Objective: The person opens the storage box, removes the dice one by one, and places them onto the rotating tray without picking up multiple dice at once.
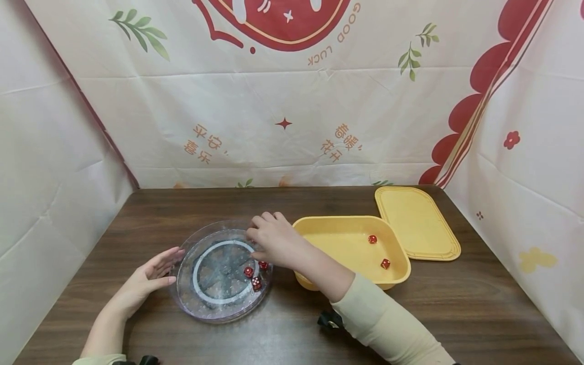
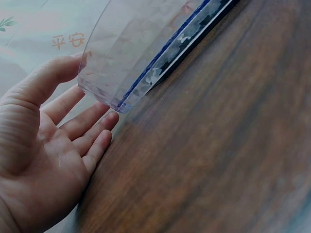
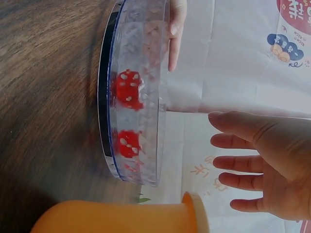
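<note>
A clear round tray [image 1: 214, 318] with a grey and white base sits on the table, its transparent side wall showing in both wrist views. My left hand [image 1: 145, 280] is at the tray's left side, thumb and fingers spread by the rim, fingertips at the wall [image 2: 121, 73]. Over the tray's right rim hovers my right hand [image 1: 277, 240]; in the right wrist view its fingers [image 3: 238, 162] extend with nothing held. Below it, red dice [image 1: 248, 271] lie in the tray near the right wall. Two more, a far die [image 1: 372, 239] and a near die [image 1: 385, 263], lie in the yellow container [image 1: 351, 223].
Behind the container's right end, a yellow lid [image 1: 420, 223] lies flat on the brown wooden table [image 1: 456, 304]. Printed white cloth [image 1: 255, 101] encloses the table at the back and sides. The container stands close to the tray's right, under my right forearm.
</note>
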`<state>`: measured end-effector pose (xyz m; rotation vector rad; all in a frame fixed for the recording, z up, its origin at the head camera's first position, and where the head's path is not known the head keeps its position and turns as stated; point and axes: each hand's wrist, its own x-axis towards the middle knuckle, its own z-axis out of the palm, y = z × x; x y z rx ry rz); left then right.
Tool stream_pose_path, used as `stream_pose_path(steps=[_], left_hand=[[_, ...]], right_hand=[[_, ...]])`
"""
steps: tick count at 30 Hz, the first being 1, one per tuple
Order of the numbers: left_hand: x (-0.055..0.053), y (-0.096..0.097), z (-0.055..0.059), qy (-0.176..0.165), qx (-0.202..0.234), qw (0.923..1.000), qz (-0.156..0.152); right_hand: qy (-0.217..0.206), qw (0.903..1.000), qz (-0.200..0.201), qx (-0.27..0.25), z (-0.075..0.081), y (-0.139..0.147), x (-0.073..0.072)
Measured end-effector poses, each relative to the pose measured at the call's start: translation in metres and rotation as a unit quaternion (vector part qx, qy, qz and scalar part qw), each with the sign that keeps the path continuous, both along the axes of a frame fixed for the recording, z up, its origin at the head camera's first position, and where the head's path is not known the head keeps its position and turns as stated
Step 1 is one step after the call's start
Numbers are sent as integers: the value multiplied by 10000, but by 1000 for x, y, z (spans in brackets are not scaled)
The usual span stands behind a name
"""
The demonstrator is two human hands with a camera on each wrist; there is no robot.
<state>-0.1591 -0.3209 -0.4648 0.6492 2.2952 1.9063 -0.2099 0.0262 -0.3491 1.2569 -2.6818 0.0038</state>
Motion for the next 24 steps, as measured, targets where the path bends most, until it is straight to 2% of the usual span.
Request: stream_pose_path(steps=[8,18,24], left_hand=[[0,0,0,17,9,10000,-40],[1,0,0,-1,-51,9999,-88],[0,0,1,16,-36,10000,-80]], right_hand=[[32,10000,-63,-14,3,9,2],[147,9998,-130,-105,-1,28,1],[28,9995,-174,-253,-4,41,1]])
